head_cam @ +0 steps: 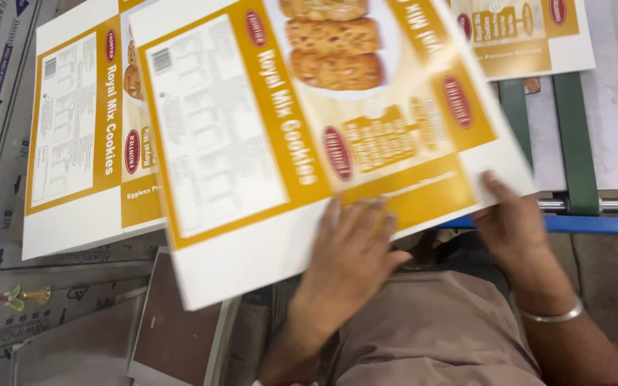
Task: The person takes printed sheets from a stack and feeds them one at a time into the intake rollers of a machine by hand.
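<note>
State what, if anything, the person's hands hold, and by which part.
Both hands hold the flat, unfolded yellow-and-white cookie carton sheet by its near edge: the left hand spread flat on the lower white margin, the right hand at the lower right corner.

Bright, even overhead light; soft shadows. Motion blur smears the carton sheet and both hands.
</note>
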